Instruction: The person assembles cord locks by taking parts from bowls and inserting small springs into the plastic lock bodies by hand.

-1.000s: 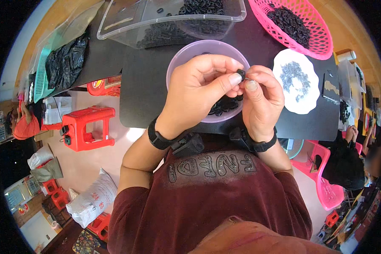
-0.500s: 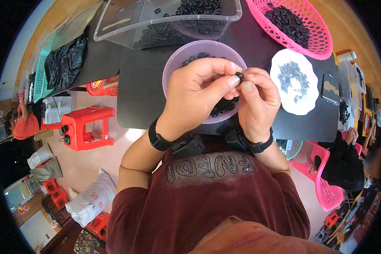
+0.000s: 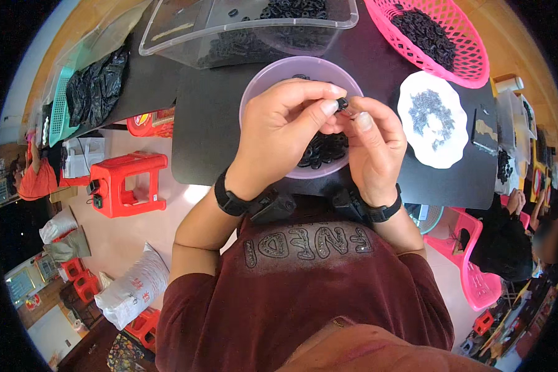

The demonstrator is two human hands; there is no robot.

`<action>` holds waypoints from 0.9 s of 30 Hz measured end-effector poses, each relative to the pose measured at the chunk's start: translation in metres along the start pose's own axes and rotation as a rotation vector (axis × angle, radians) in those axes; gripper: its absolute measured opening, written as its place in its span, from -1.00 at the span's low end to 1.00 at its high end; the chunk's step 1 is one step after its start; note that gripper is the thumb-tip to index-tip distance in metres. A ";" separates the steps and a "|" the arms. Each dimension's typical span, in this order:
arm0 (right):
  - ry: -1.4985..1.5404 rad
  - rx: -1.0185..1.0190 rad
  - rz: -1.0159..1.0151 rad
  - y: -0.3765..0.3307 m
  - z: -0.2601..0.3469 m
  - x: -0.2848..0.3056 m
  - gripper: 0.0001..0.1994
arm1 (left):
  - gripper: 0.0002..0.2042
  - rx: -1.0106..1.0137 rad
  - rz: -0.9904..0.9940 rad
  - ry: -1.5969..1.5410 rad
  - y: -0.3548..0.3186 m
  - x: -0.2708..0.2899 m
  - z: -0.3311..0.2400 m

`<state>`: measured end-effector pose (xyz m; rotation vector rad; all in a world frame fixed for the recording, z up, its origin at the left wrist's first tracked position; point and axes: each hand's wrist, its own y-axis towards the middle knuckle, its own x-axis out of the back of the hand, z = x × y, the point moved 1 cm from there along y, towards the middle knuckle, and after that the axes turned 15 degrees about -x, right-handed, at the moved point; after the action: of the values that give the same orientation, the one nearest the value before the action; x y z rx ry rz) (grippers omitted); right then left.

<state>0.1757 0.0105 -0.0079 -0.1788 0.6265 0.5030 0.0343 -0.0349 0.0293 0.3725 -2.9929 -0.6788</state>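
Note:
A small black plastic piece (image 3: 341,104) is pinched between the thumb and forefinger of my left hand (image 3: 279,121). Close beside it, touching or nearly so, the fingertips of my right hand (image 3: 378,139) are closed on a small thin metal piece (image 3: 353,113), too small to name for certain. Both hands are over a lilac bowl (image 3: 252,79) holding many similar black pieces (image 3: 323,152); my hands hide part of them. To the right lies a white scalloped plate (image 3: 441,160) with a spread of small greyish metal bits (image 3: 429,115).
A clear plastic bin (image 3: 248,25) with black rings stands behind the bowl. A pink basket (image 3: 477,53) of black pieces sits at the back right. Left are a black plastic bag (image 3: 96,87) and a red stool (image 3: 127,184). Another person (image 3: 505,239) sits at the right.
My fingertips have shifted slightly left and nearer with the black piece. The right fingertips have drawn a little apart from it, showing the thin metal piece.

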 end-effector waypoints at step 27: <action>-0.217 -0.162 -0.022 0.009 0.032 0.029 -0.83 | -0.92 -0.087 0.716 0.873 0.004 0.054 0.028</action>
<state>0.2080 0.0402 0.0001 -0.2795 0.3713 0.5440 -0.0221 -0.0331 0.0053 -0.3311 -2.0261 -0.4033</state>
